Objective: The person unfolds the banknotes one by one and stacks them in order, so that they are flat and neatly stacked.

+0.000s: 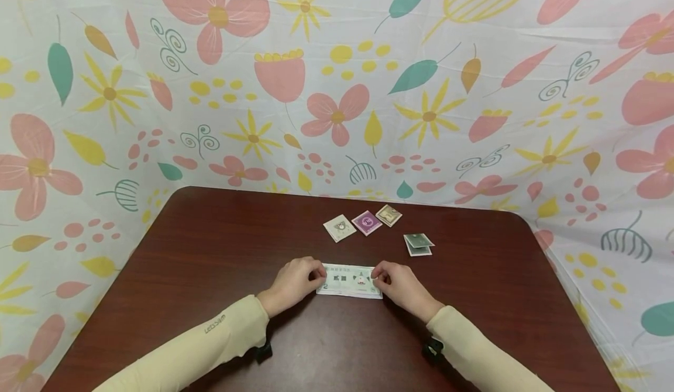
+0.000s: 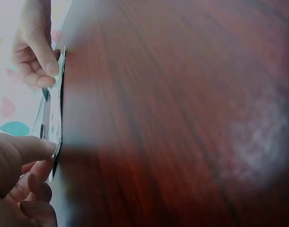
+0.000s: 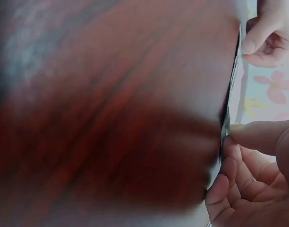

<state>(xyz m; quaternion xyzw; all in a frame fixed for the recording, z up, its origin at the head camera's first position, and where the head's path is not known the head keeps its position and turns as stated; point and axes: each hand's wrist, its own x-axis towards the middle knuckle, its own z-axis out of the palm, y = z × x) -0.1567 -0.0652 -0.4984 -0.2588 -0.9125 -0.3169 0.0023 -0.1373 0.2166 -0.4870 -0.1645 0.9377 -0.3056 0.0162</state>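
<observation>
Near the middle of the table lies a pale green printed banknote (image 1: 347,286), flat and lengthwise between my hands, seemingly with more than one layer. Its left end is pinched between thumb and fingers of my left hand (image 1: 292,282). My right hand (image 1: 405,288) pinches the right end the same way. From the left wrist view, the note (image 2: 55,113) appears edge-on, with both hands on it. In the right wrist view, the thumb of the right hand (image 3: 258,165) lies on the note's face and fingers sit at its edge.
Behind the note lie several folded notes: a pale one (image 1: 340,228), a purple one (image 1: 367,222), a brownish one (image 1: 388,215) and a partly raised dark green one (image 1: 419,244). A flower-patterned cloth (image 1: 337,76) hangs behind the dark wooden table (image 1: 221,234).
</observation>
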